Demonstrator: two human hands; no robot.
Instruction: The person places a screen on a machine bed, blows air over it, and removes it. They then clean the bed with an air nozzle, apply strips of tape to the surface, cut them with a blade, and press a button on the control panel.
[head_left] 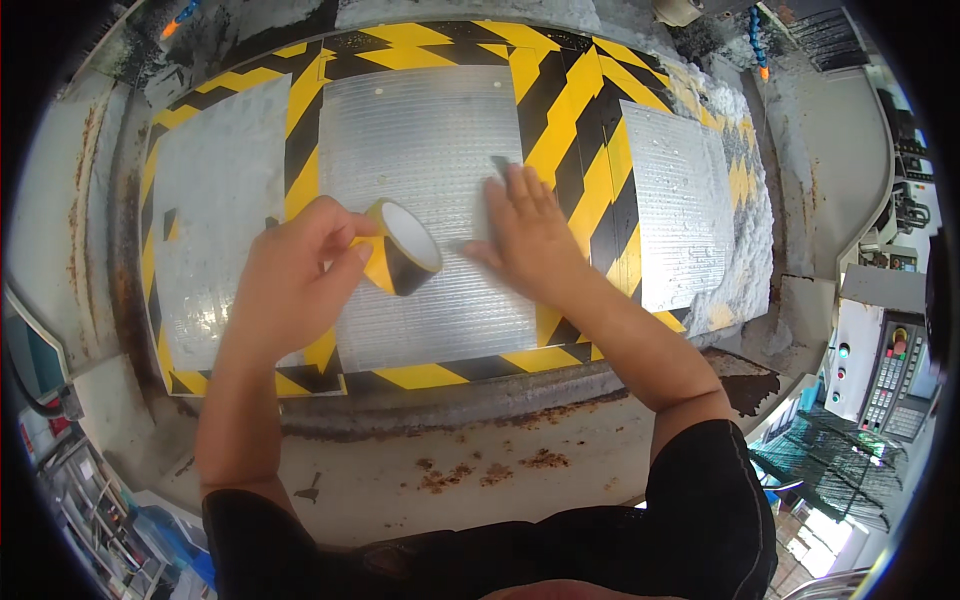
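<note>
Pinched between the thumb and fingers of my left hand [308, 275] is a roll of yellow-and-black striped tape [404, 246]. The roll is tilted, its pale inner core facing up and to the right. My right hand [535, 235] is open, fingers spread, over the right side of the middle clear ribbed sheet [425, 130]; whether the palm presses on it I cannot tell. Just right of that hand run strips of striped tape [575, 130] along the sheet's edge. More tape borders the sheet at top, left and bottom.
A second clear sheet [222, 180] lies at the left and a third ribbed one [675, 200] at the right. White shavings [745, 230] are heaped by the right edge. A rusty ledge [440, 470] runs in front; a control panel [890, 380] stands at far right.
</note>
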